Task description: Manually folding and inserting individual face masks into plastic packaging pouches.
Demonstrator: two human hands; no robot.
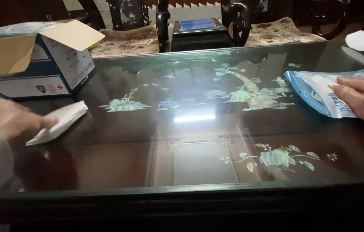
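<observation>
holding a folded white paper packet (pixel 59 121) at nine o'clock on the dark glossy inlaid bench (pixel 199 172), your left hand (pixel 7 120) has its fingers clamped on it; your right hand (pixel 362 96) presses flat, fingers together, on a blue-and-white plastic pouch (pixel 319 92) at three o'clock.

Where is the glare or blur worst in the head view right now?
Head view: a bright glare strip sits mid table on the glossy top, with window-like reflections below; the left hand holding the white wipe is motion-blurred; the right hand on the blue-and-white packet is sharp; the far room is dim.

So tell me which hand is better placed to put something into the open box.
Left, probably. The left hand, holding a white cloth, is just below the box; the right hand rests on a blue packet across the table.
</observation>
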